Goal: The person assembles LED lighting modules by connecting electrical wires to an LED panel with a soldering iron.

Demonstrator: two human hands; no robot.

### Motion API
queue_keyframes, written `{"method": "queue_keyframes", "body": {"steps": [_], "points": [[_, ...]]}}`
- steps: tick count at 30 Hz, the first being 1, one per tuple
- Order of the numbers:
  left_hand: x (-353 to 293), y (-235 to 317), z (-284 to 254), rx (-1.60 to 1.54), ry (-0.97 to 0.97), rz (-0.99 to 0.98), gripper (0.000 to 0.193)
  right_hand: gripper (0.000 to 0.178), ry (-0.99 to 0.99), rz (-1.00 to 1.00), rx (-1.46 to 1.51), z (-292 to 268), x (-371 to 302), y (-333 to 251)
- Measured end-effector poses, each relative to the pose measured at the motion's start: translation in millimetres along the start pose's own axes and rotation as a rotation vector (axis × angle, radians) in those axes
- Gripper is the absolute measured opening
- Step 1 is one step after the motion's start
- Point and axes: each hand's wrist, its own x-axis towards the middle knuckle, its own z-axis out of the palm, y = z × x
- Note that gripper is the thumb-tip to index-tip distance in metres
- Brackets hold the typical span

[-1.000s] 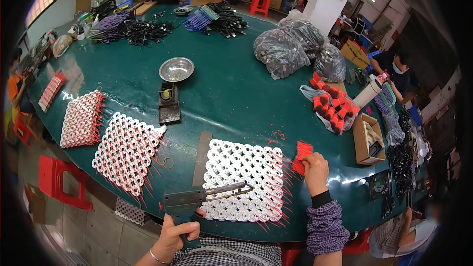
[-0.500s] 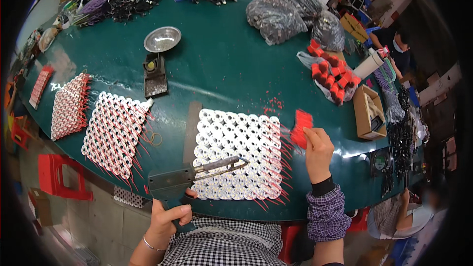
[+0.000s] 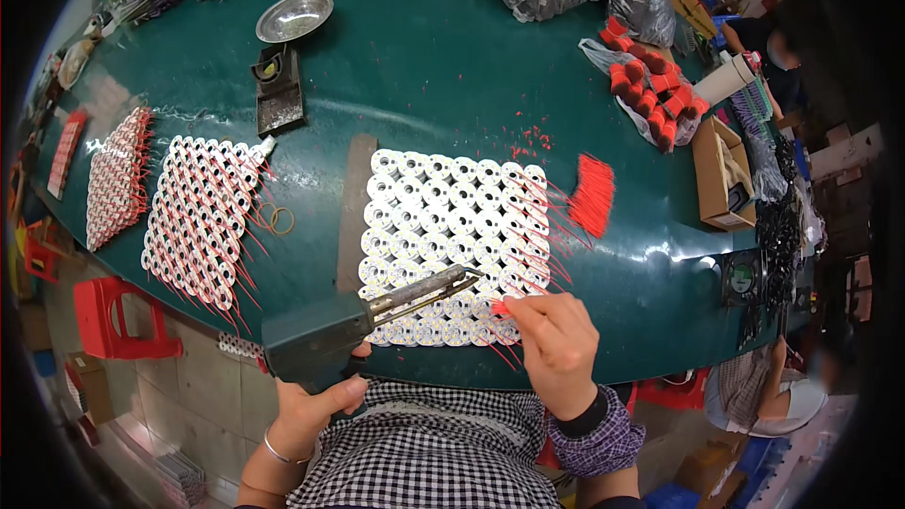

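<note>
Soldering gun and red wire meet over the coil block at the near edge of the surface

The left hand [image 3: 316, 405] grips a dark soldering gun [image 3: 363, 320] (tip resting on the white coils), while the right hand [image 3: 556, 344] pinches a red wire [image 3: 500, 307] just beside that tip. Both work on the block of white coils [image 3: 452, 240] on the green surface [image 3: 424, 75]; a bundle of red wires [image 3: 592, 193] lies by its right side.

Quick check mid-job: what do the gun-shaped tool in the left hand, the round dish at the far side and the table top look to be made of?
Gun-shaped tool: dark matte body, likely plastic; its long tip shines like bare metal.
Round dish: silvery, mirror-like glare, probably steel or aluminium.
Table top: smooth dark green surface with soft reflections, perhaps painted or laminated; the core cannot be told.
</note>
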Motion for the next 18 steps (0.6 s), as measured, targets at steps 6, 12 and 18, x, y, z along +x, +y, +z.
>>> {"method": "queue_keyframes", "body": {"steps": [6,12,18], "points": [[-14.6,-4.5,-2.7,0.400,0.053,0.056,0.037,0.030,-0.028,0.017,-0.017,12.8,-17.4,-7.3],[-13.5,-1.4,-2.8,0.736,-0.061,0.113,0.028,0.029,-0.044,0.019,-0.044,16.3,-22.0,-8.5],[-12.0,-2.6,0.9,0.834,-0.153,0.229,0.027,0.028,-0.054,0.019,-0.063,16.6,-24.1,-8.7]]}}
